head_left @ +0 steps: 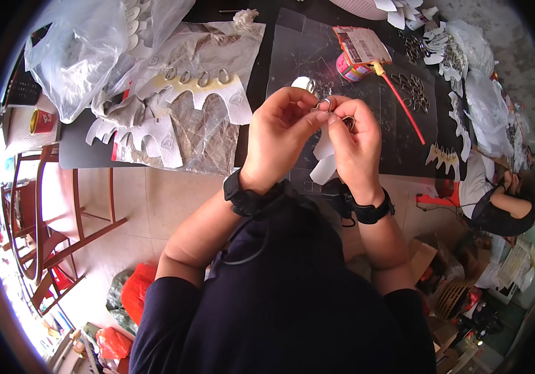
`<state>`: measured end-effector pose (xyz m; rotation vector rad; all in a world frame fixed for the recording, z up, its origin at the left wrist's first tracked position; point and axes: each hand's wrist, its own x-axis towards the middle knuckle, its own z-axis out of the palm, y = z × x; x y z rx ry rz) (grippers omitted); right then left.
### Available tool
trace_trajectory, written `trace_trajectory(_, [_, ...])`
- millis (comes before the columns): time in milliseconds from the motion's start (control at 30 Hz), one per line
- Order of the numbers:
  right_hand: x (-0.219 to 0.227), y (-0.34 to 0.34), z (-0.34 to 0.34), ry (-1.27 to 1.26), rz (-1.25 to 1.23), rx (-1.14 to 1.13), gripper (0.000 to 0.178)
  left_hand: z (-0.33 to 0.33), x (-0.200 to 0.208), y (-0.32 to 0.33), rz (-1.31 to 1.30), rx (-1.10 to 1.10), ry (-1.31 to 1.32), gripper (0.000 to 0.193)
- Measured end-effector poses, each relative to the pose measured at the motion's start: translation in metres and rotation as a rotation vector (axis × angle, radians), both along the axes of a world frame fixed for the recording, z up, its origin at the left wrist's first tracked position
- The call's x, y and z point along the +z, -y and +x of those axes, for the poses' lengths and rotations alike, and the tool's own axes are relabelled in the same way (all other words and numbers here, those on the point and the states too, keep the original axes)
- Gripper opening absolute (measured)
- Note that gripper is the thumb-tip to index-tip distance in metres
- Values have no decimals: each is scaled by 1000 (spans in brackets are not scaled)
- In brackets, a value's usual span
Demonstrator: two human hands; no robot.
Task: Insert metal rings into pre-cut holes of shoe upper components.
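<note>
My left hand (pixel 278 137) and my right hand (pixel 358 146) meet over the table's near edge, thumbs and forefingers pinched together. Between their fingertips is a small silver metal ring (pixel 325 103). A second metal loop (pixel 349 123) shows within the curled fingers of my right hand. White strip-like material (pixel 323 169) hangs below, beside my right hand, and a rounded white end (pixel 303 83) shows beyond the left fingers; whether they are one piece is hidden. To the left lies a white scalloped piece (pixel 236 107) with several metal loops (pixel 204 79) along its yellowish band.
A pink tub (pixel 350 67) stands beyond my hands, with a red stick (pixel 403 106) beside it. Loose metal loops (pixel 412 93) lie to the right. Plastic bags (pixel 77 59) cover the far left. Another person (pixel 507 199) sits at right; a wooden chair (pixel 71 212) stands left.
</note>
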<state>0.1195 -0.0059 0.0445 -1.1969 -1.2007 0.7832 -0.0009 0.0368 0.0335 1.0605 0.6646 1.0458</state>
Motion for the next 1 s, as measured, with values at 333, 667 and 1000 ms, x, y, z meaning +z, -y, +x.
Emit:
trace_trajectory(333, [4,1,2,163,36,8,7,-1,-1,-2,120,157,5,6])
trace_trajectory(667, [7,9,16,-37,-74,128,7,-2,9,-3,75,148,-126,7])
trace_trajectory(1000, [6,9,22,-39,-87,149,7,0,8,-4,89,128,-218,7])
